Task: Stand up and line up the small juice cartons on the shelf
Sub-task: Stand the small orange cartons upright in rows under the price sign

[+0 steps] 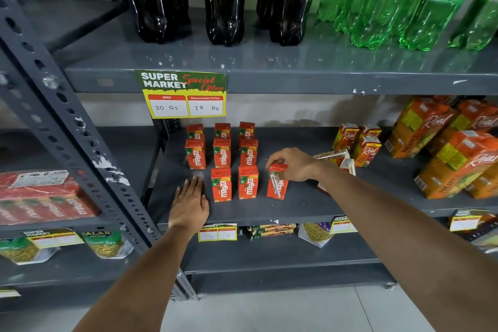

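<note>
Nearest to me, at the front lip of the grey shelf (310,205), my left hand (190,203) lies flat, palm down, fingers stretched out and together, holding nothing; a ring shows on one finger. It rests just left of the front row of small juice cartons (221,153), close beside the first one but, as far as I can tell, not touching it.

A little further in and to the right, my right hand (292,164) comes down from above and pinches the top of the third front carton (277,183) between thumb and fingers. That carton tilts slightly and shows its straw side, while the two front cartons to its left stand upright with the label facing me.

Behind them stand two more rows of three red cartons, upright and evenly spaced, reaching toward the back of the shelf. Just past my right wrist, a fallen carton (336,160) lies on its side, partly hidden by my arm. Beyond it stand a few small orange cartons (358,144), and to the far right large orange juice packs (452,159).

Above the rows hangs a yellow price tag (184,96), and higher still, on the upper shelf, stand cola bottles (225,0) and green soda bottles (390,0).
</note>
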Demonstrator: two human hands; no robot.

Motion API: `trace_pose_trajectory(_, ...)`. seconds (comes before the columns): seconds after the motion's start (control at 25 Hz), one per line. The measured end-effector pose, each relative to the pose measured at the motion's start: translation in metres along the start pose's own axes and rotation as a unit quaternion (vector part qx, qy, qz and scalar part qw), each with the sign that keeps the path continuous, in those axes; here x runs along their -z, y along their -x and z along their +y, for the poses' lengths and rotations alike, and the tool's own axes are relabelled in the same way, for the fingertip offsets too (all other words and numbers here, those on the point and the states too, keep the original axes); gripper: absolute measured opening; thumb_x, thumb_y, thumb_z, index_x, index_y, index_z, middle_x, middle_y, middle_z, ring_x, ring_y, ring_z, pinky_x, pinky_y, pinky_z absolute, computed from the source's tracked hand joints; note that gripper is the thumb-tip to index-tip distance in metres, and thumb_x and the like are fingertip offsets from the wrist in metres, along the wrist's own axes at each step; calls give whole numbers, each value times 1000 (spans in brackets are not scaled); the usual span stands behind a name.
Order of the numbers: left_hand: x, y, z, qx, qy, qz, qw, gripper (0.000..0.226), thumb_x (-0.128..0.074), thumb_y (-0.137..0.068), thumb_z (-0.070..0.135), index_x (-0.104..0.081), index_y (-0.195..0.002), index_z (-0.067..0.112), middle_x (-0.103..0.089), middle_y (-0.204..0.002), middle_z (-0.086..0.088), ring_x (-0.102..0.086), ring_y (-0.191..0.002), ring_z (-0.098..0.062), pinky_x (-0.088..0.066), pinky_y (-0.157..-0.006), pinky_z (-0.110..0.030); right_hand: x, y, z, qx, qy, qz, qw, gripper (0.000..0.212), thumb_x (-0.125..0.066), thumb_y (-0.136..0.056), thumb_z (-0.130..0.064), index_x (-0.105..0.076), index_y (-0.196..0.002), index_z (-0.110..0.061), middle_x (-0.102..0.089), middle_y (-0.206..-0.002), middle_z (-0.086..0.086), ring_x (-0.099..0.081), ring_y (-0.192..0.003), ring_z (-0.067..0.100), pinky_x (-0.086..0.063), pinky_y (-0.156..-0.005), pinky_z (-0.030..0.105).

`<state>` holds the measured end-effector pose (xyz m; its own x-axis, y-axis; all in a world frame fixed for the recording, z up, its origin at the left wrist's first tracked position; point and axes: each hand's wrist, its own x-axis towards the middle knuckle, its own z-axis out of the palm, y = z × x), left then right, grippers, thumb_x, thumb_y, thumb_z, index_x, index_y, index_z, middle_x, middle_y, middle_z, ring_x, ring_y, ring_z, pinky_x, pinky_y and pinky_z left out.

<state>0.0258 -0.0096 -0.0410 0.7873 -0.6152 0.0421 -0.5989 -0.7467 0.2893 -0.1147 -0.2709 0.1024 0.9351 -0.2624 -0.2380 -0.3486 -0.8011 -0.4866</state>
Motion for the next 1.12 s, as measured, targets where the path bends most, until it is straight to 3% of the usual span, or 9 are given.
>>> trace_pose_trajectory(0.12,0,1,0,1,3,1,1000,55,-25,-99,27,-16,-152,12,-12,-162,-2,-6,-149,-19,-2,-122,-38,-3,-1,-2,-18,-12,37,999,35,-72,-87,-16,-63,-120,-22,-58,-132,5,-56,-123,25,-53,-83,31)
trace_pose_trajectory(0.28,1,0,0,0,3,0,1000,56,-25,-99,28,-15,-152,12,-12,-162,-2,-5,-149,-19,-1,-122,-38,3,0,-5,-8,37,-48,998,59,-83,-76,-13,-56,-127,-28,-52,-128,-3,-49,-115,13,-47,-82,29)
trace_pose_trajectory(0.4,0,1,0,-1,5,1,1000,56,-26,-99,27,-16,-152,13,-13,-162,-2,-5,-149,-20,-2,-122,-38,6,2,-7,4,105,-81,991,75,-80,-75,-1,-50,-137,-31,-45,-129,-2,-41,-116,13,-44,-89,30)
trace_pose_trajectory(0.56,0,0,0,-1,3,1,1000,56,-25,-99,27,-15,-152,13,-12,-162,-1,-5,-149,-19,-1,-122,-37,6,5,-4,17,125,-43,991,66,-78,-80,-5,-51,-137,-22,-51,-135,5,-51,-123,21,-44,-88,26)
trace_pose_trajectory(0.68,0,1,-1,1,2,-1,1000,56,-24,-99,27,-14,-152,13,-11,-162,-1,-4,-149,-19,-1,-122,-37,4,5,-5,-37,67,-23,997,51,-82,-79,-18,-57,-123,-17,-60,-123,8,-70,-90,18,-60,-68,28)
trace_pose_trajectory(0.8,1,1,0,0,1,-1,1000,56,-25,-99,27,-14,-152,13,-12,-162,-1,-5,-149,-20,-1,-122,-37,-2,2,-7,-74,85,3,994,42,-83,-77,-31,-56,-105,-16,-63,-111,9,-72,-67,18,-57,-54,27)
trace_pose_trajectory(0.88,1,1,0,0,1,-1,1000,56,-25,-99,27,-14,-152,13,-11,-162,-1,-4,-149,-19,-1,-122,-37,-3,2,-8,-78,107,1,991,53,-85,-74,-32,-53,-114,-17,-60,-118,8,-70,-76,17,-53,-56,25)
trace_pose_trajectory(1.0,2,2,1,0,3,-1,1000,55,-25,-99,27,-14,-152,13,-12,-162,-2,-5,-149,-20,-2,-122,-38,-1,3,-5,-40,157,-47,986,86,-89,-67,-22,-42,-139,-23,-49,-131,3,-52,-117,22,-49,-89,35)
trace_pose_trajectory(1.12,2,2,1,-1,1,0,1000,55,-25,-99,27,-15,-152,13,-12,-162,-2,-5,-149,-20,-3,-122,-38,-1,1,-2,-3,182,-35,983,65,-80,-77,-11,-51,-133,-24,-52,-126,4,-49,-122,24,-42,-95,34)
